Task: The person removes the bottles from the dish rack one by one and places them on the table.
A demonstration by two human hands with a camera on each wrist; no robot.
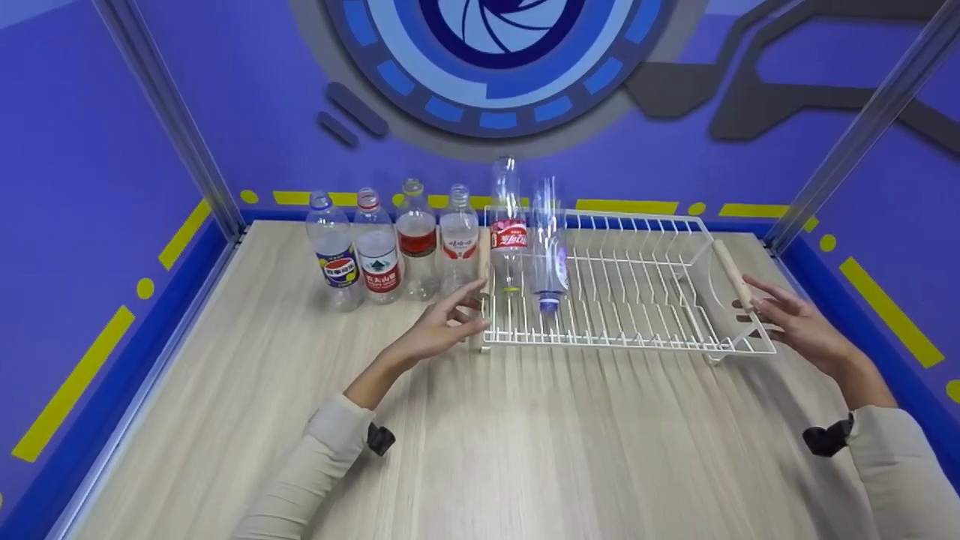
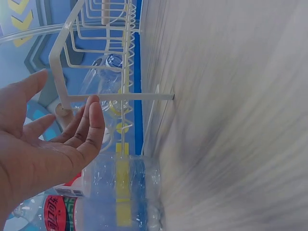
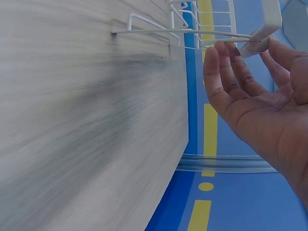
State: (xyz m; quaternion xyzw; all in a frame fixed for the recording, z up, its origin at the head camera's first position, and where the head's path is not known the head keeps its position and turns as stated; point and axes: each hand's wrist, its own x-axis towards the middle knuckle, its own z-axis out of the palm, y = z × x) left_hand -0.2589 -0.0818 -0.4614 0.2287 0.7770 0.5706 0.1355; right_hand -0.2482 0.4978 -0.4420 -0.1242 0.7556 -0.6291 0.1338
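Observation:
A white wire dish rack point(image 1: 637, 346) with wooden handles stands on the table. At its left end is my left hand point(image 1: 439, 330), fingers loosely bent by the handle and thumb apart from it. In the left wrist view, the fingertips of this left hand point(image 2: 57, 149) overlap the rack's leg point(image 2: 144, 96). My right hand point(image 1: 802, 334) has thumb and fingers around the right wooden handle point(image 1: 731, 274); the right wrist view shows that handle's end point(image 3: 254, 47) between them. Two clear bottles lean upside down in the rack, one red-labelled point(image 1: 510, 234), one purple-labelled point(image 1: 551, 259).
Left of the rack, several empty plastic bottles stand upright in a row: a blue-labelled one point(image 1: 337, 266), a red-and-white-labelled one point(image 1: 380, 270), a dark-red-labelled one point(image 1: 418, 244) and a white-labelled one point(image 1: 458, 244). Printed blue walls point(image 1: 247, 97) enclose the wooden table point(image 1: 525, 450).

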